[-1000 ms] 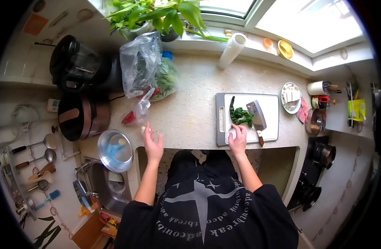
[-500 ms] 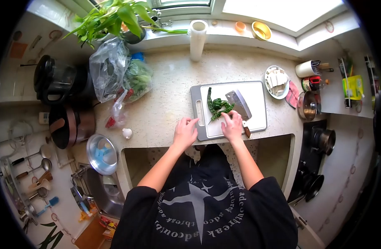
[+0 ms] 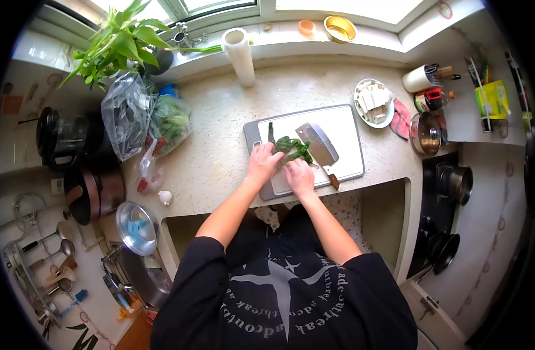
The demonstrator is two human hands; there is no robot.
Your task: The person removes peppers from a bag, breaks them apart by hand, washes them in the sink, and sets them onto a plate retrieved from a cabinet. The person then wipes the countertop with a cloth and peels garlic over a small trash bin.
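Several long, wrinkled green peppers (image 3: 292,146) lie in a heap on the white cutting board (image 3: 344,125) with its grey edge. My left hand (image 3: 263,163) rests at the left of the heap, its fingers bent onto a pepper. Close beside it, my right hand (image 3: 300,177) has its fingers curled at the lower side of the peppers, with the fingertips partly hidden. To the right of the heap lies a cleaver (image 3: 318,144), its wooden handle toward the front edge of the board.
A plate of white blocks (image 3: 373,104) stands right of the board near a pink cloth (image 3: 401,118). A garlic bulb (image 3: 165,197) and plastic bags (image 3: 127,116) lie on the left. Behind the board stands a roll of plastic film (image 3: 239,58). The sink (image 3: 140,274) is at lower left.
Both hands have come together at the peppers; the left moved in from the board's edge and the right left the area by the cleaver. The view has shifted slightly.
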